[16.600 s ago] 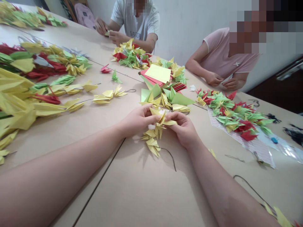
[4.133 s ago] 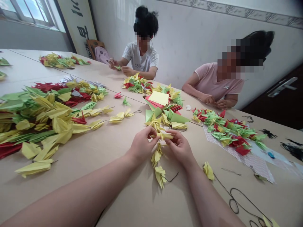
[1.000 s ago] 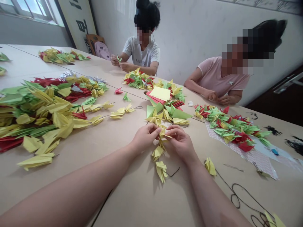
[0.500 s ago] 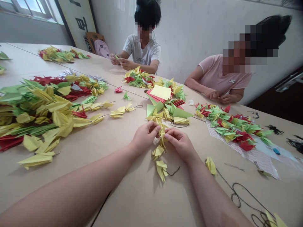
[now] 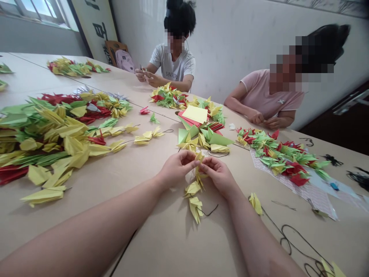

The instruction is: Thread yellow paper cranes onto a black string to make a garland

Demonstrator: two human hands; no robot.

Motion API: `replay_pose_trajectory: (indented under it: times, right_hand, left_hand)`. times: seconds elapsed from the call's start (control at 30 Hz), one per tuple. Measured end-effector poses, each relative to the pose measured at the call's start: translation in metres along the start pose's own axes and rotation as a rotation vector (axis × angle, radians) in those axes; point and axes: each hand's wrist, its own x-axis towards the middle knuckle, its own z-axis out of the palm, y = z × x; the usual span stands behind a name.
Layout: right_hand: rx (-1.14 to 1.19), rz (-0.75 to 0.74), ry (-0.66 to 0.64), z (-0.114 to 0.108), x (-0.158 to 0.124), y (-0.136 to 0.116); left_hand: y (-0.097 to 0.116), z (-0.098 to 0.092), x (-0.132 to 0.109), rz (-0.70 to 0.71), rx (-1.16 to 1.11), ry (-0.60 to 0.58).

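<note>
Near the middle of the table, my left hand [image 5: 177, 167] and my right hand [image 5: 219, 173] meet at a string of yellow folded-paper pieces [image 5: 192, 188]. Fingertips of both hands pinch the upper part of it. Its lower pieces hang toward me, and a dark cord end sticks out to the right at the bottom. Just beyond my fingers are a yellow paper sheet [image 5: 195, 114], red and green paper, and another yellow folded piece [image 5: 220, 149].
A large pile of folded paper [image 5: 69, 130] covers the left side. More folded paper [image 5: 288, 154] lies on the right, with black cord [image 5: 302, 234] nearer me. Two people, one in a white shirt [image 5: 173, 63] and one in pink [image 5: 259, 86], sit across the table.
My fingertips have shifted slightly on the yellow string, and both hands are closer together. The view has moved a little.
</note>
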Motion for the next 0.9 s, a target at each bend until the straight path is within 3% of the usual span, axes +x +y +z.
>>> replay_pose_trajectory:
  times: [0.23,0.5,0.67,0.9]
  right_hand:
    - [0.047,0.037,0.006,0.0012,-0.0003,-0.0012]
    - [0.050,0.023,0.000,0.0007,0.0001,-0.0001]
    - [0.099,0.014,0.045,0.0003,0.0004,0.0012]
    - [0.086,0.022,0.008,0.0015,-0.0018,-0.0009]
  left_hand:
    - [-0.0016,0.0012,0.0005,-0.024,-0.041,-0.008]
    - [-0.0065,0.0021,-0.0009,0.057,0.155,0.066]
    - [-0.0057,0.0041,-0.0010,0.018,0.235,0.066]
    - [-0.0075,0.0036,0.0018,-0.007,0.163,0.097]
